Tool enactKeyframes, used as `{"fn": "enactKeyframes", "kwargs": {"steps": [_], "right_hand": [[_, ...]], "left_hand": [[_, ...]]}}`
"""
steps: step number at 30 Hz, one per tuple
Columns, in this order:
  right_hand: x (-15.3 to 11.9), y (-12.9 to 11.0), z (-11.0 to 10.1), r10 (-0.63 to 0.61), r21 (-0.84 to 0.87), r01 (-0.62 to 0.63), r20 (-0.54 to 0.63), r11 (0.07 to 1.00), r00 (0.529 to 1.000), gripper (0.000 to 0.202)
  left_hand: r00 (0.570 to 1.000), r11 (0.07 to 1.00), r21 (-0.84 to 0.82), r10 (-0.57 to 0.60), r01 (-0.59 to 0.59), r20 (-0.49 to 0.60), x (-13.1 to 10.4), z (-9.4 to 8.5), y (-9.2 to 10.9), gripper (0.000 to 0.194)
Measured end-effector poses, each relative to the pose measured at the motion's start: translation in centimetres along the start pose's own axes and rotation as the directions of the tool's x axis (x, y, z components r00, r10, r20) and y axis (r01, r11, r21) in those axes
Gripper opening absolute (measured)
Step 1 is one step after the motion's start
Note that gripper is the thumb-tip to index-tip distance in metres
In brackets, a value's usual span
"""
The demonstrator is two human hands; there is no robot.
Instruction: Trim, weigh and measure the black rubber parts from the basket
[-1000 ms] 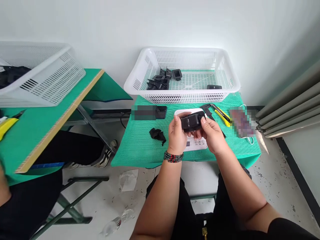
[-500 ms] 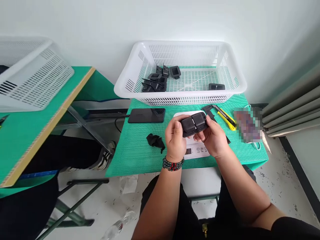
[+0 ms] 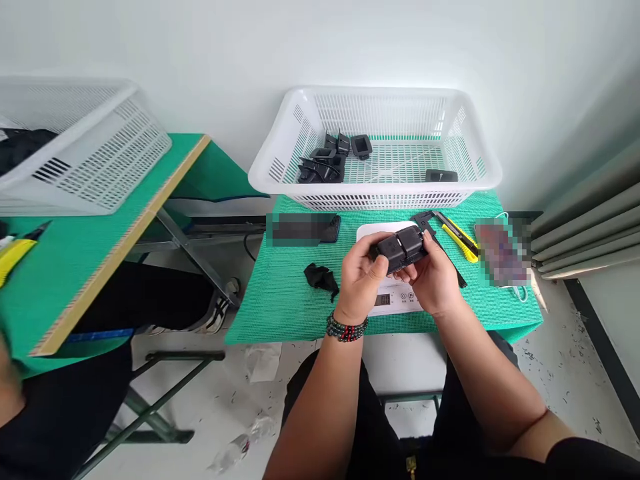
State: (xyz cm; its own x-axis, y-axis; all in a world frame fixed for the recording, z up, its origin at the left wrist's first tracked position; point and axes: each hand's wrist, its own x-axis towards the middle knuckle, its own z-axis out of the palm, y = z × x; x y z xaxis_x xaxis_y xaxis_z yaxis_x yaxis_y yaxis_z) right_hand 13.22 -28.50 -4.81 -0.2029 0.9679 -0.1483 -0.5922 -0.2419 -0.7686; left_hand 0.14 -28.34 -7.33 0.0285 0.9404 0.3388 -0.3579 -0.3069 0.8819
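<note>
A black plastic part (image 3: 401,248) with two raised box-like sections is held between my two hands. My left hand (image 3: 361,277) grips its left end, the thumb lying on the near side. At the right end, my right hand (image 3: 439,277) pinches it between thumb and fingers. Both hands are above a white digital scale (image 3: 385,301), which they partly cover. A black caliper (image 3: 425,221) lies behind my right hand, beside a yellow utility knife (image 3: 459,241). Left of the scale rests a crumpled black piece (image 3: 321,279).
Behind the scale, a white basket (image 3: 375,188) holds several black parts. A phone (image 3: 330,229) and a blurred item with a cable (image 3: 503,257) lie on the green cloth (image 3: 280,313). At left, a person sits by another table (image 3: 125,230) with a basket (image 3: 100,153) and yellow knife (image 3: 15,257).
The view has shifted slightly left. My left thumb has moved along the part, which is turned a little in my hands. A person's arm now shows at the left edge.
</note>
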Motion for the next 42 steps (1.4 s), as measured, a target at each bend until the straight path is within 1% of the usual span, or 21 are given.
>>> {"fn": "enactKeyframes", "kwargs": {"steps": [3, 6, 12, 19, 23, 28, 31, 34, 36, 38, 40, 42], "right_hand": [[-0.1, 0.1, 0.1, -0.006, 0.032, 0.007, -0.041, 0.999, 0.999, 0.053], [-0.1, 0.2, 0.1, 0.007, 0.059, -0.003, -0.073, 0.998, 0.997, 0.050], [0.2, 0.3, 0.1, 0.016, 0.028, -0.014, -0.082, 1.000, 0.997, 0.050], [0.2, 0.3, -0.1, 0.008, 0.026, -0.005, -0.107, 1.000, 0.994, 0.048], [0.2, 0.3, -0.1, 0.009, 0.015, -0.007, -0.108, 1.000, 0.994, 0.050], [0.2, 0.2, -0.2, -0.010, -0.057, 0.005, -0.088, 0.998, 0.996, 0.049], [0.2, 0.2, -0.3, -0.032, -0.047, 0.026, -0.114, 0.999, 0.993, 0.044], [0.2, 0.1, -0.4, -0.037, -0.024, 0.033, -0.159, 0.999, 0.987, 0.036], [0.1, 0.0, -0.5, -0.025, -0.018, 0.023, -0.182, 1.000, 0.983, 0.037], [0.1, -0.1, -0.5, -0.013, -0.020, 0.009, -0.181, 1.000, 0.983, 0.041], [-0.1, -0.1, -0.5, -0.002, -0.038, -0.004, -0.153, 0.999, 0.988, 0.046], [-0.2, -0.1, -0.6, -0.003, -0.071, -0.005, -0.120, 0.997, 0.993, 0.051]], "left_hand": [[0.999, 1.000, -0.022, -0.010, 0.011, 0.040, 0.0, 0.4, 0.5, 0.039], [0.999, 1.000, 0.013, -0.021, 0.020, 0.043, 0.2, 0.5, 0.7, 0.037], [0.996, 0.984, 0.166, 0.077, -0.069, -0.046, 0.8, -0.2, 0.1, 0.043], [0.997, 0.969, 0.245, 0.054, -0.037, -0.062, 0.8, -0.4, -0.5, 0.045], [0.993, 0.967, 0.254, 0.044, -0.015, -0.110, 0.9, -0.2, -0.5, 0.046], [0.985, 0.962, 0.272, 0.069, -0.025, -0.155, 0.9, -0.2, -0.6, 0.045], [0.976, 0.951, 0.305, 0.102, -0.039, -0.193, 0.9, -0.4, -1.0, 0.043], [0.959, 0.953, 0.299, 0.128, -0.048, -0.253, 0.9, -0.7, -1.6, 0.041], [0.947, 0.939, 0.338, 0.169, -0.070, -0.272, 0.9, -1.0, -2.0, 0.041], [0.931, 0.894, 0.431, 0.254, -0.122, -0.263, 0.9, -1.0, -2.2, 0.042], [0.904, 0.830, 0.525, 0.356, -0.189, -0.238, 0.8, -0.8, -2.4, 0.049], [0.876, 0.777, 0.580, 0.435, -0.246, -0.211, 0.6, -0.3, -2.5, 0.061]]}}
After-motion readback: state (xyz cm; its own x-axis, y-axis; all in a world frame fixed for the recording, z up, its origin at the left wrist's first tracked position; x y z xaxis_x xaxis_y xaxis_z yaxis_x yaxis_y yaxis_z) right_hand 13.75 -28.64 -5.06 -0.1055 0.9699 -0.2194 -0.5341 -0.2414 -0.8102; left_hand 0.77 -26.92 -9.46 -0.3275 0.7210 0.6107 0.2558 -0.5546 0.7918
